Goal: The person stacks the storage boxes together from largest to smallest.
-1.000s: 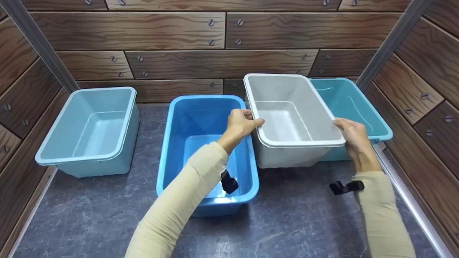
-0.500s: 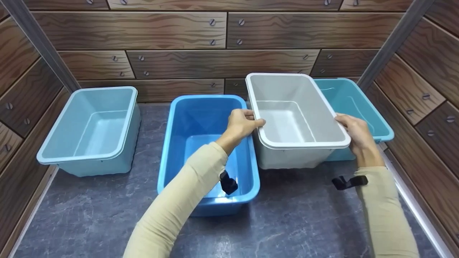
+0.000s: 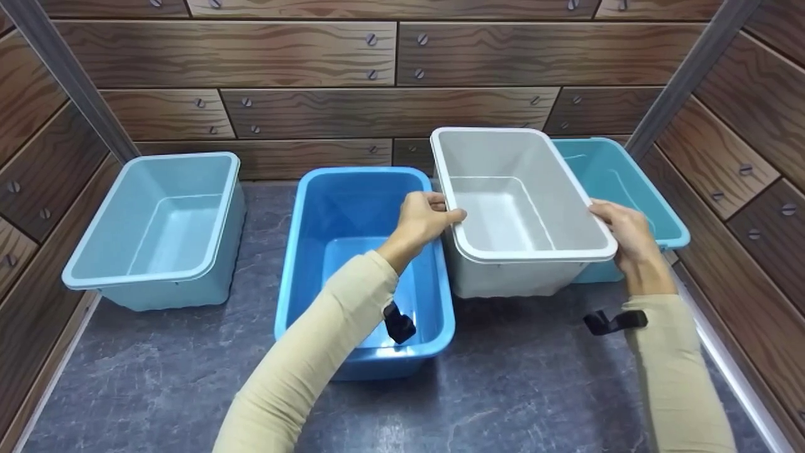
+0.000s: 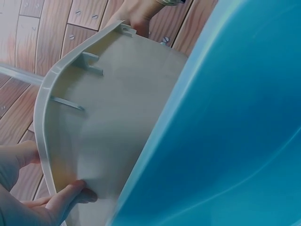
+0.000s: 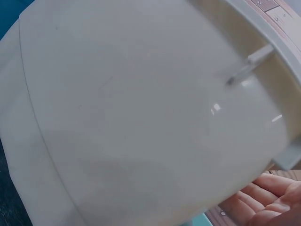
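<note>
Plank walls point(image 3: 239, 53) behind. Head: pale-blue bin point(image 3: 166, 292) left; left sleeve point(image 3: 321, 346) slants over blue bin point(image 3: 377, 368); grey bin point(image 3: 512, 278), right of centre, pinched by left hand point(image 3: 420, 217) and right hand point(image 3: 629, 236), part-hides teal bin point(image 3: 676, 239). Left wrist: thumb, fingers point(image 4: 66, 200) straddle rim. Right wrist: palm lower right, fingertips hidden.

Arms point(image 3: 327, 336) outstretched, fingers point(image 3: 435, 200) mid-grip

Light blue bin point(image 3: 170, 234), plank walls point(image 3: 302, 53), marbled surface point(image 3: 509, 371)
</note>
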Action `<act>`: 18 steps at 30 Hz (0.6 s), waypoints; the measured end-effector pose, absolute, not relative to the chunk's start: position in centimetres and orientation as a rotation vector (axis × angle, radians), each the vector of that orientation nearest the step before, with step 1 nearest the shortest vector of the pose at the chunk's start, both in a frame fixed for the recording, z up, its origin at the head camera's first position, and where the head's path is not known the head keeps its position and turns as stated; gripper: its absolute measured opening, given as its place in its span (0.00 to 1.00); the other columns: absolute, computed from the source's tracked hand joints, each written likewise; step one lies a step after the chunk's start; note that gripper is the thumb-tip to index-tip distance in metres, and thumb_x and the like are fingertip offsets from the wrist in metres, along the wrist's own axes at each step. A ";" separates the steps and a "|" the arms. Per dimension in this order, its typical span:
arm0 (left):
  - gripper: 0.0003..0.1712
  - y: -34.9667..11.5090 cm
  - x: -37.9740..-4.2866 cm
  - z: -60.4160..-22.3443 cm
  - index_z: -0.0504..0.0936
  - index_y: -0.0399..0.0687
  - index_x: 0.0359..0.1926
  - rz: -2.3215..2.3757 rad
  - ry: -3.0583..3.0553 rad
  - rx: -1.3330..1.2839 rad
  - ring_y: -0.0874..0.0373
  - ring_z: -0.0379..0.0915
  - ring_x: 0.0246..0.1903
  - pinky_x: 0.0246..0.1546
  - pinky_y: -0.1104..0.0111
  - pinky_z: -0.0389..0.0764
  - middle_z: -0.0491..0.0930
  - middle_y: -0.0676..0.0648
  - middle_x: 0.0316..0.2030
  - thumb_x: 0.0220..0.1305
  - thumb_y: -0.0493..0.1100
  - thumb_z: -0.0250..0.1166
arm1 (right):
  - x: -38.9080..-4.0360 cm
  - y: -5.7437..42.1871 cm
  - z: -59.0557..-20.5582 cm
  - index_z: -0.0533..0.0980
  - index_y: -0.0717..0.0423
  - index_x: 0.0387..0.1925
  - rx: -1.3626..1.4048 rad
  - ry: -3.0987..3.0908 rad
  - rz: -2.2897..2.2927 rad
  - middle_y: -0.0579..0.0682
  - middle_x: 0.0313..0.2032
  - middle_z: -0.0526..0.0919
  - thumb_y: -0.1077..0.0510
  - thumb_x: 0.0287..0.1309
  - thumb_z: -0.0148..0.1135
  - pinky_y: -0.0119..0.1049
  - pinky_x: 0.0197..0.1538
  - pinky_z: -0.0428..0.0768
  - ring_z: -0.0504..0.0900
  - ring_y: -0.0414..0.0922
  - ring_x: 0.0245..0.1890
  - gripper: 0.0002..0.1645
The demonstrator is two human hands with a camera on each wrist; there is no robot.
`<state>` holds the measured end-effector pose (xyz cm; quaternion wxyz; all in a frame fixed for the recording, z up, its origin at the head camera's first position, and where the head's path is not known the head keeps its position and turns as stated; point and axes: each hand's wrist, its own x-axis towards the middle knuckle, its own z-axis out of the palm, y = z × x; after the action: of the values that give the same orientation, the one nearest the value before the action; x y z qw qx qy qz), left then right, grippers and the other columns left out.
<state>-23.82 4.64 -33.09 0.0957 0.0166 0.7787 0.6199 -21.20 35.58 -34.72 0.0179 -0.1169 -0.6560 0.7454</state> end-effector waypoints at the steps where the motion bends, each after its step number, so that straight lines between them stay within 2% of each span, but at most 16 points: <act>1: 0.22 4.6 -23.8 -33.0 0.81 0.33 0.51 1.837 2.307 0.052 0.52 0.83 0.48 0.44 0.71 0.85 0.85 0.37 0.48 0.55 0.36 0.69 | -21.1 35.6 -34.7 0.86 0.39 0.27 -0.360 -2.034 2.317 0.34 0.29 0.88 0.61 0.60 0.61 0.23 0.32 0.82 0.83 0.32 0.29 0.14; 9: 0.23 4.4 -23.5 -32.8 0.79 0.33 0.53 1.862 2.269 0.081 0.52 0.83 0.49 0.45 0.70 0.85 0.84 0.38 0.49 0.56 0.37 0.69 | -20.6 35.4 -34.3 0.87 0.42 0.28 -0.313 -1.993 2.334 0.36 0.29 0.88 0.61 0.59 0.63 0.24 0.31 0.82 0.84 0.33 0.29 0.12; 18: 0.23 4.4 -23.2 -32.4 0.79 0.32 0.54 1.916 2.211 0.092 0.54 0.84 0.42 0.46 0.69 0.85 0.84 0.36 0.47 0.58 0.38 0.68 | -20.3 35.5 -33.9 0.87 0.43 0.28 -0.290 -1.968 2.338 0.38 0.29 0.89 0.62 0.60 0.62 0.25 0.30 0.83 0.85 0.34 0.28 0.12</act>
<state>-23.17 4.38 -32.44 0.1071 0.0313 0.7510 0.6508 -20.29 35.54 -33.86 0.0359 -0.0945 -0.6406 0.7612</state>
